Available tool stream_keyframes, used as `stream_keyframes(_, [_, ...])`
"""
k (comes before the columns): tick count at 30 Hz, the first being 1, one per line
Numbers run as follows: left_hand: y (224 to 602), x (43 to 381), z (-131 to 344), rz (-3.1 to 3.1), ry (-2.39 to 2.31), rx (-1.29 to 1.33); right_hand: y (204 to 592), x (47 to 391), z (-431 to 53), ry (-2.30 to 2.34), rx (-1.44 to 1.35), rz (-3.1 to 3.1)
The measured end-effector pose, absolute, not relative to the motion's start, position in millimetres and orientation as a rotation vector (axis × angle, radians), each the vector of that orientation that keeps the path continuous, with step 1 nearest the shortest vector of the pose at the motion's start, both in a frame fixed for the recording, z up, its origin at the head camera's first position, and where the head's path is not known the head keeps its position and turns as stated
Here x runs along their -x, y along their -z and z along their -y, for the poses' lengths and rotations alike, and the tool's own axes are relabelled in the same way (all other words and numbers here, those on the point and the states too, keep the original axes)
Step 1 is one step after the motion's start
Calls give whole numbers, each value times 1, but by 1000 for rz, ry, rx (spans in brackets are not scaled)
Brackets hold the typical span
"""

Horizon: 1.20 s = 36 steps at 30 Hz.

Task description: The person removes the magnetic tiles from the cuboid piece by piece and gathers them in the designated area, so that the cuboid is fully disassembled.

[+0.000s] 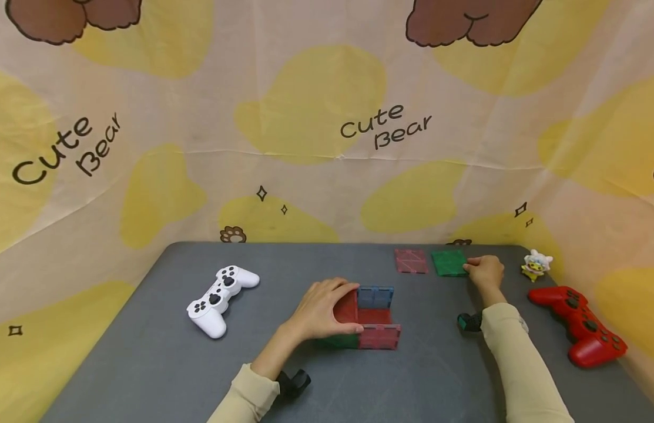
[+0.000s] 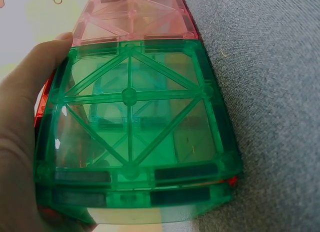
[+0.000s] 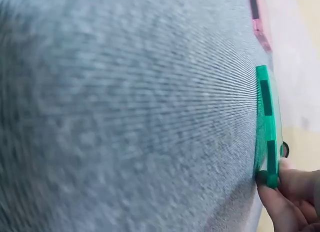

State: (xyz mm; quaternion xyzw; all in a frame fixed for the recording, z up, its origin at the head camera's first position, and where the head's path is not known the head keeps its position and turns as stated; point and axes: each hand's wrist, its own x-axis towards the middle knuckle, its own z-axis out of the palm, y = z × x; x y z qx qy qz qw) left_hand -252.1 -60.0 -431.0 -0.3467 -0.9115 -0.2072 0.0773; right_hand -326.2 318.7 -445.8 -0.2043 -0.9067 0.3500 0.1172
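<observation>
My left hand (image 1: 322, 306) grips a box-like build of see-through magnetic tiles, with the thumb at its near side and the fingers over its far side. A blue tile (image 1: 376, 297) stands at the build's back, a pink tile (image 1: 379, 337) at its front and a red tile (image 1: 375, 316) lies between them. Green tiles (image 2: 129, 96) on its left part fill the left wrist view. Farther right, my right hand (image 1: 485, 274) pinches the edge of a loose green tile (image 3: 269, 124), which is slightly raised off the table at that edge.
A flat pink tile (image 1: 411, 261) lies left of the loose green one. At the left is a white game controller (image 1: 221, 299); a red controller (image 1: 580, 326) and a small figurine (image 1: 536, 264) are at the right. Printed cloth (image 1: 305, 117) hangs behind the grey table (image 1: 147, 352).
</observation>
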Motion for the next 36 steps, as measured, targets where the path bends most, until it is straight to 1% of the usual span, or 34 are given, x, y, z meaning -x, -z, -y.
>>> stream_keyframes(11, [429,251,60,2719,620,1041,449,327,-316,-1004,578,2581])
stream_keyframes(21, [430,251,60,2721,602,1046,437,314,-311,-1112,523,2531])
stream_keyframes(27, [430,250,61,2730,603,1034,414,294,-285,-1256,302,2436])
stream_keyframes(32, [430,250,62,2723,621,1041,407,262,-252,-1588,-40,2331])
stream_keyframes(36, [431,251,62,2720,621,1039,409,237,-231,-1717,-247,2352])
